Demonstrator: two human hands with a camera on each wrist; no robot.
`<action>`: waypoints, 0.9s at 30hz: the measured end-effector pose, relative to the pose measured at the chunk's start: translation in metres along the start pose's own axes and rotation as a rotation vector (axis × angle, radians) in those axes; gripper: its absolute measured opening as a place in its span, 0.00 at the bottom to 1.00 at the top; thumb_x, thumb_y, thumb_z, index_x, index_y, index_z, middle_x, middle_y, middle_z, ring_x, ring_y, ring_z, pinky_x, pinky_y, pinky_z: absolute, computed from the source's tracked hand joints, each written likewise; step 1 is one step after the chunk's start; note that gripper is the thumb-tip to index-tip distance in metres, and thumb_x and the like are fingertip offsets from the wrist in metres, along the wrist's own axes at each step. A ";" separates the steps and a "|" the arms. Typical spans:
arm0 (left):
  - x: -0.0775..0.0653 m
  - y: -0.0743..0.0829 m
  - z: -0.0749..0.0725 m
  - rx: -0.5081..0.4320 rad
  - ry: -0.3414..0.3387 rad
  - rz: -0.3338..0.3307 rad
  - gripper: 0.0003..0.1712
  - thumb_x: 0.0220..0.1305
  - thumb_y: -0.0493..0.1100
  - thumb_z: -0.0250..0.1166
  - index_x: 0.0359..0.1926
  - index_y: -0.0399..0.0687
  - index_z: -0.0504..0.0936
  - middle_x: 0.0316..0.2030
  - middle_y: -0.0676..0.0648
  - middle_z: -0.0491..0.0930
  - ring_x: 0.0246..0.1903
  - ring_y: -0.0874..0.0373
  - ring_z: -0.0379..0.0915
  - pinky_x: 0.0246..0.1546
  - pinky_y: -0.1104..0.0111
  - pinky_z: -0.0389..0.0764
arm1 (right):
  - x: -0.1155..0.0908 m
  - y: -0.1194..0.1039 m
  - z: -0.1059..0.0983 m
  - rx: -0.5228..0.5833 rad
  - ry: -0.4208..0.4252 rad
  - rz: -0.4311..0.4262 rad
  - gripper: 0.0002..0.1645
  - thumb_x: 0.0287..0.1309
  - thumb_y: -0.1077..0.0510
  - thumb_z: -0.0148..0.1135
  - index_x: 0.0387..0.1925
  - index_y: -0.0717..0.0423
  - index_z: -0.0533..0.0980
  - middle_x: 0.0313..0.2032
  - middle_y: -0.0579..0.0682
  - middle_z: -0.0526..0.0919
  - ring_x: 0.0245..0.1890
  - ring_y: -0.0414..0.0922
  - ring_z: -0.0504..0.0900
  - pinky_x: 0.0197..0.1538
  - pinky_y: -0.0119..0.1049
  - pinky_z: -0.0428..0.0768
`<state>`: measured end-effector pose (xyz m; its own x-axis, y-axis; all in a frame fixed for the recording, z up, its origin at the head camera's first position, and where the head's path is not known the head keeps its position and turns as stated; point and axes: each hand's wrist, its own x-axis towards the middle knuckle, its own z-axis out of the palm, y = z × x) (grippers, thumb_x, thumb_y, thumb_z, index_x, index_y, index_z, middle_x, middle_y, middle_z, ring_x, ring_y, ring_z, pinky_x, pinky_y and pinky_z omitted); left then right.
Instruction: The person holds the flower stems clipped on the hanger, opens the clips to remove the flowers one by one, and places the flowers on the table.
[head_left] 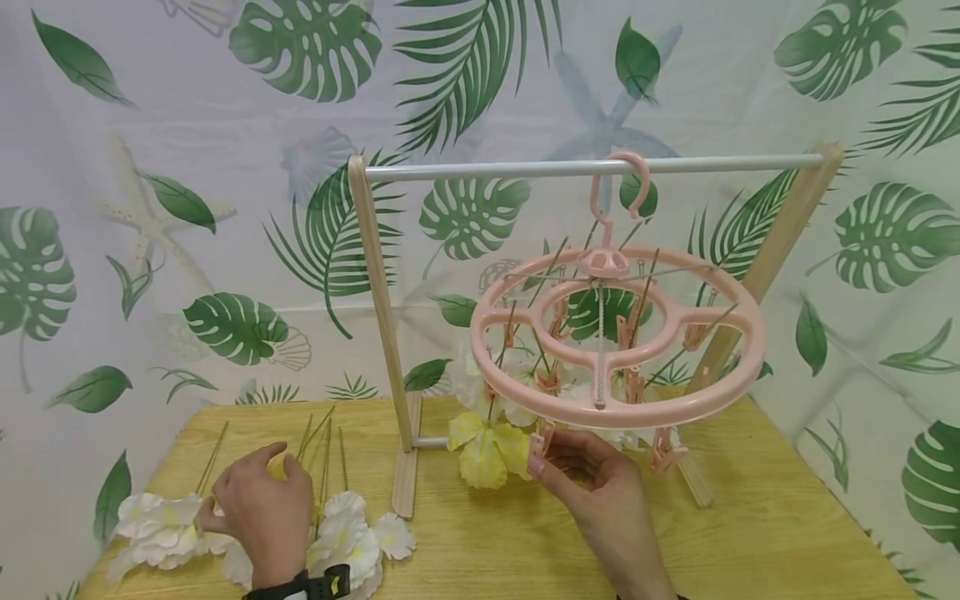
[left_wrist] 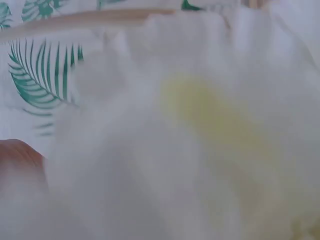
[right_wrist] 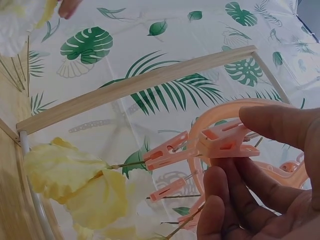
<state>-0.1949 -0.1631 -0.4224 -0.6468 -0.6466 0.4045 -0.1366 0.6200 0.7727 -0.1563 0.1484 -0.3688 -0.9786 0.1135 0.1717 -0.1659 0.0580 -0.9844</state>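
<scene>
My right hand (head_left: 607,492) pinches a pink clothes peg (right_wrist: 225,140) below the near left rim of the round pink drying hanger (head_left: 675,410), thumb against curled fingers. Beside that peg, another peg (right_wrist: 167,152) grips the stem of a yellow artificial flower (head_left: 482,454), whose bloom hangs downward. At the left, my left hand (head_left: 262,504) is over white artificial flowers (head_left: 161,525) on the table, fingers bent. Whether it holds one is hidden. A blurred white flower (left_wrist: 150,140) fills most of the left wrist view, close to the camera.
The hanger's hook (head_left: 630,179) hangs on a white bar (head_left: 480,170) between wooden posts (head_left: 378,300). Several pegs and upside-down flowers hang below the ring, stems poking up through it. More white flowers (head_left: 352,533) lie on the wooden table (head_left: 480,550). A leaf-printed cloth (head_left: 225,275) stands behind.
</scene>
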 end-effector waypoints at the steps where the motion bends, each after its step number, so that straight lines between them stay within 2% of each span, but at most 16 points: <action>1: -0.002 0.004 0.001 -0.016 0.031 0.042 0.10 0.65 0.30 0.61 0.44 0.33 0.86 0.46 0.27 0.80 0.55 0.26 0.64 0.62 0.34 0.43 | 0.000 0.000 0.000 -0.002 -0.003 0.003 0.18 0.57 0.62 0.74 0.49 0.62 0.82 0.43 0.54 0.86 0.43 0.47 0.83 0.46 0.35 0.81; 4: -0.008 0.019 0.008 -0.107 0.085 0.177 0.08 0.63 0.29 0.64 0.42 0.32 0.87 0.42 0.28 0.81 0.49 0.28 0.70 0.59 0.36 0.58 | -0.001 0.000 0.000 -0.010 -0.015 0.010 0.18 0.57 0.61 0.74 0.49 0.62 0.82 0.43 0.54 0.86 0.43 0.47 0.83 0.47 0.35 0.81; 7: -0.015 0.034 0.018 -0.251 0.041 0.298 0.07 0.63 0.28 0.66 0.41 0.32 0.87 0.39 0.32 0.83 0.43 0.33 0.75 0.50 0.43 0.71 | 0.000 -0.001 -0.002 -0.033 -0.039 0.018 0.18 0.58 0.61 0.74 0.49 0.62 0.82 0.43 0.54 0.86 0.43 0.47 0.83 0.48 0.35 0.81; 9: -0.022 0.042 0.025 -0.358 -0.052 0.345 0.08 0.64 0.27 0.66 0.43 0.32 0.87 0.39 0.35 0.83 0.42 0.38 0.77 0.47 0.47 0.74 | 0.001 -0.001 -0.005 -0.063 -0.061 0.015 0.19 0.58 0.60 0.74 0.50 0.62 0.82 0.43 0.54 0.86 0.43 0.47 0.83 0.49 0.34 0.80; 12: -0.034 0.055 0.037 -0.470 -0.236 0.370 0.11 0.66 0.30 0.66 0.48 0.35 0.86 0.43 0.39 0.84 0.44 0.43 0.79 0.46 0.48 0.77 | 0.002 -0.001 -0.009 -0.107 -0.089 -0.013 0.19 0.58 0.60 0.74 0.50 0.62 0.81 0.42 0.53 0.86 0.43 0.46 0.83 0.49 0.34 0.81; 15: -0.047 0.065 0.049 -0.528 -0.428 0.347 0.17 0.69 0.36 0.66 0.57 0.38 0.82 0.52 0.41 0.83 0.54 0.44 0.76 0.52 0.46 0.75 | 0.001 -0.002 -0.015 -0.122 -0.113 -0.042 0.19 0.58 0.60 0.74 0.50 0.63 0.82 0.41 0.52 0.86 0.42 0.45 0.84 0.50 0.34 0.81; 18: -0.058 0.072 0.061 -0.542 -0.578 0.336 0.26 0.72 0.43 0.65 0.68 0.42 0.75 0.62 0.42 0.76 0.64 0.43 0.67 0.61 0.43 0.69 | 0.000 -0.003 -0.020 -0.123 -0.142 -0.059 0.17 0.59 0.60 0.73 0.48 0.62 0.82 0.41 0.52 0.86 0.43 0.46 0.84 0.50 0.36 0.81; 23: -0.073 0.075 0.077 -0.591 -0.756 0.390 0.36 0.75 0.45 0.61 0.77 0.42 0.59 0.73 0.40 0.62 0.73 0.40 0.53 0.67 0.36 0.58 | -0.001 -0.006 -0.025 -0.117 -0.179 -0.078 0.16 0.60 0.61 0.72 0.49 0.63 0.82 0.41 0.53 0.86 0.43 0.46 0.84 0.49 0.37 0.81; 27: -0.082 0.074 0.086 -0.637 -0.830 0.435 0.37 0.77 0.44 0.58 0.78 0.39 0.55 0.73 0.38 0.61 0.72 0.39 0.55 0.67 0.35 0.58 | -0.001 -0.007 -0.027 -0.099 -0.192 -0.070 0.16 0.61 0.61 0.71 0.49 0.63 0.82 0.42 0.54 0.86 0.43 0.47 0.84 0.49 0.37 0.81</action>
<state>-0.2161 -0.0263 -0.4406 -0.8764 0.2102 0.4333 0.4748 0.2277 0.8501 -0.1505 0.1746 -0.3615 -0.9719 -0.0849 0.2196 -0.2307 0.1572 -0.9603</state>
